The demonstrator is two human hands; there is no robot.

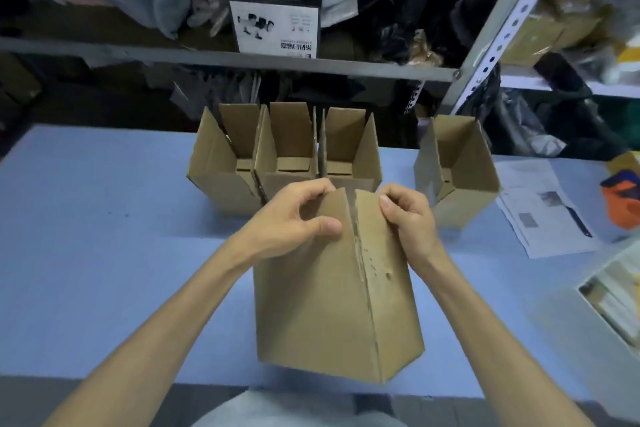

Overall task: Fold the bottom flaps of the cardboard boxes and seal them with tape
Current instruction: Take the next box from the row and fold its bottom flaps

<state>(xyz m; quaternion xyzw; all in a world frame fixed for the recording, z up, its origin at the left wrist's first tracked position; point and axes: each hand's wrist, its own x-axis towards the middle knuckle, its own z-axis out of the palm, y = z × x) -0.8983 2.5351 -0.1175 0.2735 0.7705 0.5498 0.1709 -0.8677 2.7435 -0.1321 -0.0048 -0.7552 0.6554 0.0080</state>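
A brown cardboard box [329, 305] stands in front of me on the blue table [104, 253], its two flaps meeting along a centre seam on top. My left hand [294, 215] pinches the far end of the left flap, thumb on top. On the other side my right hand [408, 215] grips the far end of the right flap. No tape is in sight.
A row of three open-topped boxes [284, 156] stands just behind my hands, and a fourth open box [457, 170] sits to the right. Printed papers [543, 208] and an orange object [623, 198] lie at the right. Metal shelving [242, 59] with clutter rises behind the table.
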